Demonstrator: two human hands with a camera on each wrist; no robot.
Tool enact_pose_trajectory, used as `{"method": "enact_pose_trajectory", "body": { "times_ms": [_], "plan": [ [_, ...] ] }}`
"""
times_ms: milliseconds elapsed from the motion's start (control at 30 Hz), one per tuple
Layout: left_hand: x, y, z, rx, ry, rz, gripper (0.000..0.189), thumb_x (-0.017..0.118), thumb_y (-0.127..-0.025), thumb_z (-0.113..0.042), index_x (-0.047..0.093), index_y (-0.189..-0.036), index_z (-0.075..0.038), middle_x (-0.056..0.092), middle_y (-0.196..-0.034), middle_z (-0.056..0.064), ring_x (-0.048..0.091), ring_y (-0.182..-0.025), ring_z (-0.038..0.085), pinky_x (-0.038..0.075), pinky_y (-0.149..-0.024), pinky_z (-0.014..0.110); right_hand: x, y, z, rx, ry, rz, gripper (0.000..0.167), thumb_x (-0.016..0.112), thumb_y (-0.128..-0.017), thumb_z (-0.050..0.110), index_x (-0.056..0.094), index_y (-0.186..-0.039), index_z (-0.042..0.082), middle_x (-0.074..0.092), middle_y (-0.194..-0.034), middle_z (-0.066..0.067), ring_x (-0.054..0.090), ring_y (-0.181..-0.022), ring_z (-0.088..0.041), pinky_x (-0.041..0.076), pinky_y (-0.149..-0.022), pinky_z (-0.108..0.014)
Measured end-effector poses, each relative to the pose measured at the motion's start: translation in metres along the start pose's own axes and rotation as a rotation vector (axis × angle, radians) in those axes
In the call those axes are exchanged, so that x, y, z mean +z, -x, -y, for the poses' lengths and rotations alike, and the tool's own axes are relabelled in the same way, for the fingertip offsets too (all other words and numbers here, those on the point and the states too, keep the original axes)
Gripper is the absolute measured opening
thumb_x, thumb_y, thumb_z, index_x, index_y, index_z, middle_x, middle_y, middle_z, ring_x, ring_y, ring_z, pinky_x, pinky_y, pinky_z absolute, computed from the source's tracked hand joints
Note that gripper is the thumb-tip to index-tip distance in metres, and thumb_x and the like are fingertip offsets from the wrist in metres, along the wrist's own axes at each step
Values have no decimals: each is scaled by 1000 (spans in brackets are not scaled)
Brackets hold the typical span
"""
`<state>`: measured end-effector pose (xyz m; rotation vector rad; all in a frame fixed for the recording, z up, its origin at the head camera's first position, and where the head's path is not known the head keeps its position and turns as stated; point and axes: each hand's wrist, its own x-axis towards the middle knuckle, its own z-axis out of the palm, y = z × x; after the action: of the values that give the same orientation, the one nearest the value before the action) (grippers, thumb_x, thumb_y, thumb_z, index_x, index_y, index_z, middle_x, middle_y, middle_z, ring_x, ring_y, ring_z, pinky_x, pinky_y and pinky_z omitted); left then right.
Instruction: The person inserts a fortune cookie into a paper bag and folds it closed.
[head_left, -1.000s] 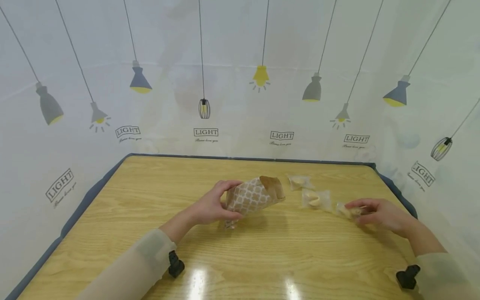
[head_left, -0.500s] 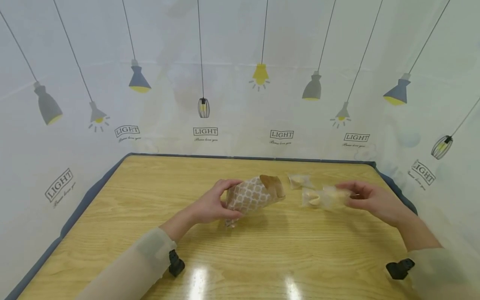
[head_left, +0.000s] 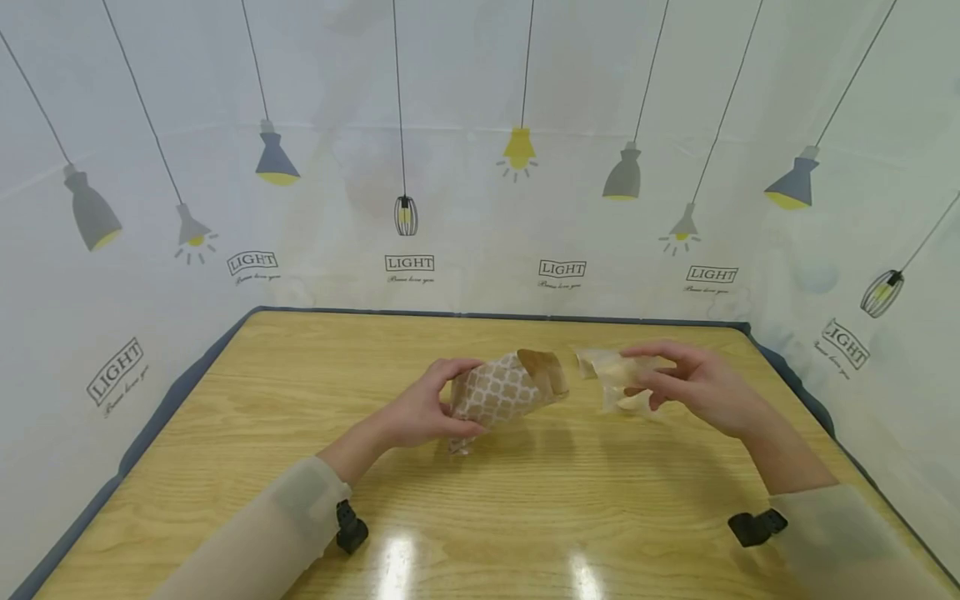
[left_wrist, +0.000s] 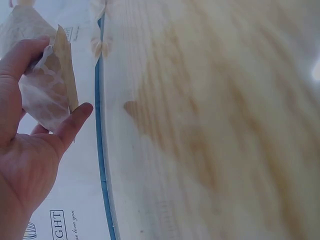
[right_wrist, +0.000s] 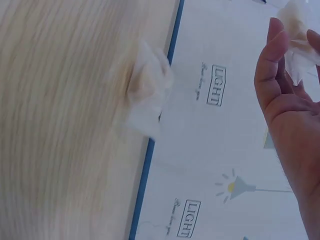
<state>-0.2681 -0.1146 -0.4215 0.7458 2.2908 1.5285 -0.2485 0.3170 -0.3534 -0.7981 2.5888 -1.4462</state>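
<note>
My left hand (head_left: 420, 410) grips a brown paper bag (head_left: 501, 390) with a white lattice pattern, tilted so its mouth faces right. In the left wrist view, thumb and fingers go round the bag (left_wrist: 45, 92). Between thumb and fingertips, my right hand (head_left: 697, 379) pinches a fortune cookie in a clear wrapper (right_wrist: 296, 27), to the right of the bag's mouth. Two more wrapped fortune cookies lie on the table below and behind it: the nearer cookie (head_left: 632, 406) is partly covered by my right hand, the farther cookie (head_left: 587, 363) partly by the held packet.
The wooden table (head_left: 337, 350) has a dark blue edging (head_left: 420, 313) along its back and sides. Behind it hangs a pale cloth (head_left: 465, 192) printed with lamps. A small black device (head_left: 349, 527) sits on the left wrist, another black device (head_left: 757, 527) on the right.
My right hand has lifted the rightmost wrapped fortune cookie and carried it left, over the other two, toward the bag. The left hand and bag have stayed nearly still.
</note>
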Motion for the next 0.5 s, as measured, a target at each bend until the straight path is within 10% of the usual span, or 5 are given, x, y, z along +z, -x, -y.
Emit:
{"method": "enact_pose_trajectory", "body": {
  "times_ms": [500],
  "plan": [
    [1, 0, -1, 10, 8, -4, 90, 90, -92, -9, 42, -166, -22, 37, -154, 15, 49, -141, 37, 66, -102, 40, 35, -26, 25, -10, -103, -93, 32, 70, -109, 15, 69, -140, 8, 79, -119, 8, 79, -99, -14, 66, -86, -29]
  ]
}}
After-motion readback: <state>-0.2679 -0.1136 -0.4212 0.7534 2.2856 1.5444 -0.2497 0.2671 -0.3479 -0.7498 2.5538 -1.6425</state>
